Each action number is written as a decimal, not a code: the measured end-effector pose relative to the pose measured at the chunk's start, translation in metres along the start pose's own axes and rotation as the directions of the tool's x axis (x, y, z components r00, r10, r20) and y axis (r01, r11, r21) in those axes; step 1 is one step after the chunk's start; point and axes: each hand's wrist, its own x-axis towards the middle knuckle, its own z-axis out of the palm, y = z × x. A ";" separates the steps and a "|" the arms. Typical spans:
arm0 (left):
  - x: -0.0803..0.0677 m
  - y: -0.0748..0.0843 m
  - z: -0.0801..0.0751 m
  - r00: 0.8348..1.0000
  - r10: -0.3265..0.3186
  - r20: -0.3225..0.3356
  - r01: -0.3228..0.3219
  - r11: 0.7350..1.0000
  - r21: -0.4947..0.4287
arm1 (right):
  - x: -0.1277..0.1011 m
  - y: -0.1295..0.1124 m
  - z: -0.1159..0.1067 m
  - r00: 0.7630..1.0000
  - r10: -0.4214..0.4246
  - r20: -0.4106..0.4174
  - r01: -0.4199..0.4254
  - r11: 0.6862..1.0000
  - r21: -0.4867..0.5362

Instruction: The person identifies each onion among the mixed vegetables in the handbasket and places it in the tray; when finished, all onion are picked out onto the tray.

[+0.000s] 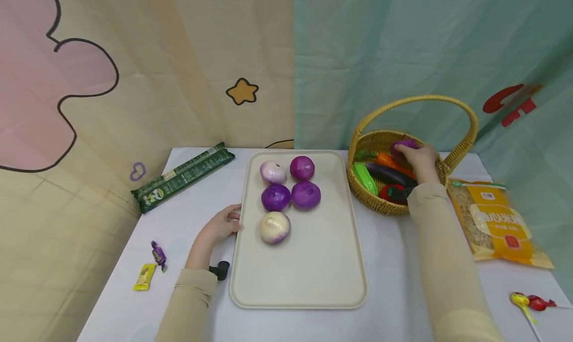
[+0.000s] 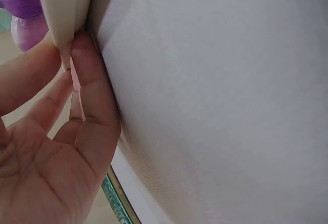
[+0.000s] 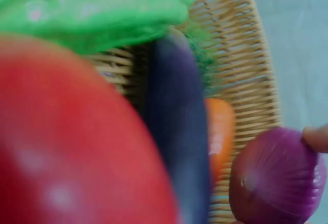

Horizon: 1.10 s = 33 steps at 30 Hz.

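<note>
My left hand (image 1: 222,224) pinches the left rim of a cream tray (image 1: 323,262); in the left wrist view, the thumb and a finger meet at that edge. Several onions lie in the tray's far half, among them a purple onion (image 1: 306,195) and a whitish onion (image 1: 275,227). At the wicker basket (image 1: 380,204), my right hand (image 1: 423,162) holds another purple onion (image 3: 277,178) near the far inner wall. Around it in the basket are an eggplant (image 3: 177,116), a green vegetable (image 3: 97,14), a red tomato-like vegetable (image 3: 77,142) and an orange vegetable (image 3: 220,131).
The basket's tall handle (image 1: 416,99) arches over the right hand. A yellow grain bag (image 1: 506,222) lies right of the basket, with lollipops (image 1: 519,298) nearer. On the left are a long green packet (image 1: 183,178) and wrapped candies (image 1: 144,277). Curtains hang behind the table.
</note>
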 end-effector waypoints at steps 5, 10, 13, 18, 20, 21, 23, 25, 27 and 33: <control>0.002 -0.001 0.000 1.000 -0.001 -0.003 0.001 1.000 0.019 | -0.035 -0.009 -0.013 0.994 -0.038 0.103 0.036 0.999 0.024; 0.001 0.001 -0.001 1.000 0.012 0.002 -0.012 1.000 0.021 | -0.088 -0.004 -0.010 0.971 -0.166 0.170 0.169 0.986 -0.003; 0.002 0.002 -0.001 1.000 0.013 0.009 -0.013 1.000 0.022 | -0.120 0.002 0.001 0.943 -0.237 0.233 0.243 0.970 0.004; 0.002 0.001 0.000 1.000 0.005 0.004 -0.006 1.000 0.021 | -0.158 0.017 0.037 0.876 -0.330 0.352 0.334 0.941 0.052; 0.001 0.002 -0.001 1.000 0.006 0.005 -0.006 1.000 0.022 | -0.167 0.023 0.059 0.848 -0.360 0.390 0.364 0.929 0.067; 0.001 0.002 -0.001 1.000 0.005 0.005 -0.005 1.000 0.023 | -0.170 0.026 0.071 0.834 -0.372 0.406 0.377 0.923 0.071; 0.000 0.003 -0.002 1.000 0.003 0.005 -0.003 1.000 0.028 | -0.177 0.032 0.092 0.810 -0.389 0.438 0.404 0.913 0.064; 0.000 0.003 -0.002 1.000 0.003 0.007 -0.003 1.000 0.026 | -0.181 0.037 0.109 0.789 -0.404 0.463 0.423 0.904 0.069; 0.000 0.003 -0.002 1.000 0.005 0.007 -0.006 1.000 0.025 | -0.185 0.041 0.122 0.770 -0.425 0.476 0.453 0.889 0.062; 0.003 0.002 0.000 1.000 0.010 0.014 -0.010 1.000 0.021 | -0.188 0.048 0.142 0.754 -0.457 0.472 0.517 0.856 0.003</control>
